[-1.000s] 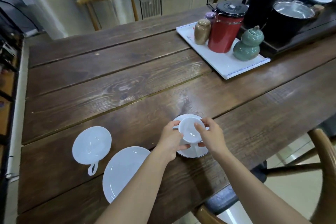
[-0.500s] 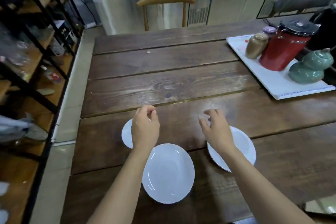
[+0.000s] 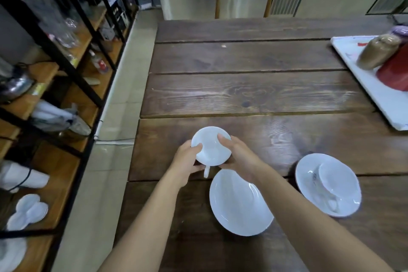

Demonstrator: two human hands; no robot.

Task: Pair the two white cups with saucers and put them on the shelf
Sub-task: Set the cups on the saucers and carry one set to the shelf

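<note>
Both hands, the left hand (image 3: 187,159) and right hand (image 3: 239,157), clasp the second cup (image 3: 210,146) by its sides near the desk's (image 3: 254,93) left edge, probably to seat it on the bare saucer (image 3: 239,204) just beside

I see one white cup (image 3: 212,150) upright, handle pointing toward me, gripped on both sides at the table's near left. Just near-right of it lies an empty white saucer (image 3: 239,204), flat. Further right, the second cup (image 3: 331,180) sits on its saucer (image 3: 309,169). The shelf (image 3: 66,55) stands left.
</note>
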